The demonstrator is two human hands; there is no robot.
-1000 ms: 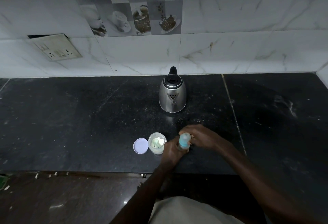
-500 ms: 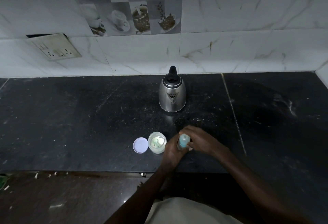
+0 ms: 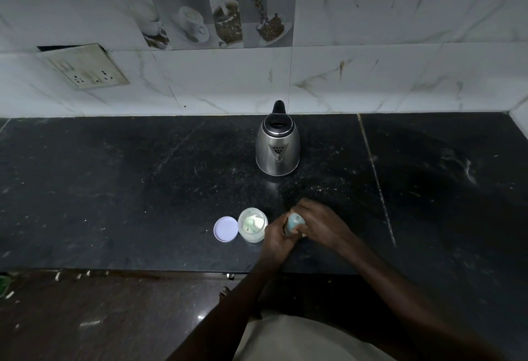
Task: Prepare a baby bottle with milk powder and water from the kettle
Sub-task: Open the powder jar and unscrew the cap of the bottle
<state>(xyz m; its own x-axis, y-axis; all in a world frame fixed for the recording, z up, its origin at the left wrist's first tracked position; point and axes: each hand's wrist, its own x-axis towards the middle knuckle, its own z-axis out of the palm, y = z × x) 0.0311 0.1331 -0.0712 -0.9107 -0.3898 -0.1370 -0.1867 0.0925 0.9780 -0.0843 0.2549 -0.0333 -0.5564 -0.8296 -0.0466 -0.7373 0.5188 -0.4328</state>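
Standing near the front edge of the counter (image 3: 114, 189), the baby bottle (image 3: 294, 223) is held upright by both hands. The left hand (image 3: 275, 235) is curled round its lower body; the right hand (image 3: 320, 225) is curled round its pale blue top. Just left of the bottle stands an open powder jar (image 3: 253, 225), with its lid (image 3: 225, 229) lying flat beside it. The kettle (image 3: 277, 152) stands near the counter's back edge, well apart from the hands.
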